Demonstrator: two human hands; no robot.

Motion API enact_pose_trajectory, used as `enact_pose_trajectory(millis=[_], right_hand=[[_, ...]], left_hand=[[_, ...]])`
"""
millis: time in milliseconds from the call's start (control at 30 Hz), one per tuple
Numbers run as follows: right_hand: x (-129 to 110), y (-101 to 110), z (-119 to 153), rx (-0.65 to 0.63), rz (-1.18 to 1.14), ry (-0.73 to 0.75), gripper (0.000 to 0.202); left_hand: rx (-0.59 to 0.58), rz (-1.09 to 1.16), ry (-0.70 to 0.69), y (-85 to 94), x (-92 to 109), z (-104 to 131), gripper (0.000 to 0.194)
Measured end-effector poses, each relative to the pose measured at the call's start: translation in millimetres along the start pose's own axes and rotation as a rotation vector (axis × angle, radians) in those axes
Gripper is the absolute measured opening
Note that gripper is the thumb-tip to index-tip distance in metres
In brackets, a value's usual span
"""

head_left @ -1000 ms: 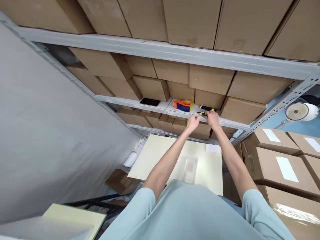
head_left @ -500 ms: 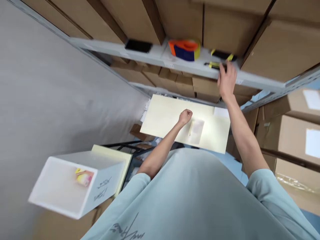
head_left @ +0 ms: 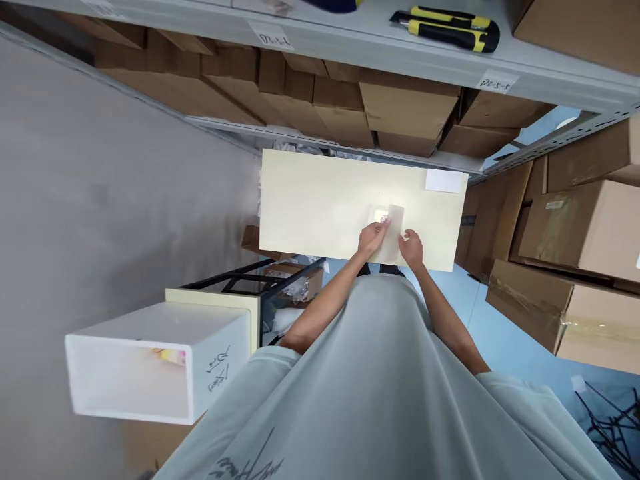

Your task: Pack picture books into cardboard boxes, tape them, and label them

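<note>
Over the pale yellow tabletop (head_left: 320, 200), my left hand (head_left: 373, 239) is closed, its fingertips pinching a small pink-and-yellow packet (head_left: 384, 218). A translucent plastic bag (head_left: 395, 223) lies beneath and to the right of those fingertips. Close to the bag's right edge is my right hand (head_left: 411, 248), its fingers curled in; whatever they hold, if anything, cannot be made out. Black-and-yellow utility knives (head_left: 450, 28) rest on the upper grey shelf, away from both hands.
A white card (head_left: 443, 181) lies at the table's back right. The grey shelf edge (head_left: 370, 63) crosses above, with cardboard boxes (head_left: 410, 110) below it. At left a white bin (head_left: 220, 360) lies on its side, a yellow-and-pink packet inside. More cartons (head_left: 590, 227) stand at right.
My right hand has left the knives on the shelf and come down to the bag. My left hand has moved onto the packet at the bag. The view has tilted downward.
</note>
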State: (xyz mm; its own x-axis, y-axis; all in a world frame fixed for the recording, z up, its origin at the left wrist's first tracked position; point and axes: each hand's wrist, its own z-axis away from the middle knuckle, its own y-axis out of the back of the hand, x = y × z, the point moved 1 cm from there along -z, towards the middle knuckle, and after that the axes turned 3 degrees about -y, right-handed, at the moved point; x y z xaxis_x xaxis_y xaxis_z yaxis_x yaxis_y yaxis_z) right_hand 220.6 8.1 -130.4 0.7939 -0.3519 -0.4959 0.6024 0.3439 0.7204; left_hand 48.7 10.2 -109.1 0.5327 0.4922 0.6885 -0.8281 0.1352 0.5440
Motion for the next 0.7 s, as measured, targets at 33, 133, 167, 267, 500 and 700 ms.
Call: enact_pose_trajectory(millis=[33,133,167,267,500,700], right_hand=[[-3,-3,0,0.002,0.0,0.0,0.04],[-12,-9,-5,0.029,-0.016,-0.008,0.04],[-14,-11,-7,0.042,-0.033,-0.022,0.041],[-21,-18,-14,0.068,-0.09,-0.085,0.042],[-33,-39,-32,0.1,-0.147,-0.245,0.038],[-35,-41,-39,0.132,-0.258,-0.316,0.034]], left_hand=[[-0.017,-0.044,0.003,-0.9,2,-2,0.048],[-0.031,-0.173,0.029,1.7,-1,-11,0.032],[-0.028,-0.186,0.038,4.2,-5,-14,0.028],[-0.022,-0.189,0.053,13.9,-21,-23,0.021],[-0.059,-0.133,0.065,25.2,-48,-43,0.022],[-0.116,-0.062,0.1,25.8,-57,-61,0.019]])
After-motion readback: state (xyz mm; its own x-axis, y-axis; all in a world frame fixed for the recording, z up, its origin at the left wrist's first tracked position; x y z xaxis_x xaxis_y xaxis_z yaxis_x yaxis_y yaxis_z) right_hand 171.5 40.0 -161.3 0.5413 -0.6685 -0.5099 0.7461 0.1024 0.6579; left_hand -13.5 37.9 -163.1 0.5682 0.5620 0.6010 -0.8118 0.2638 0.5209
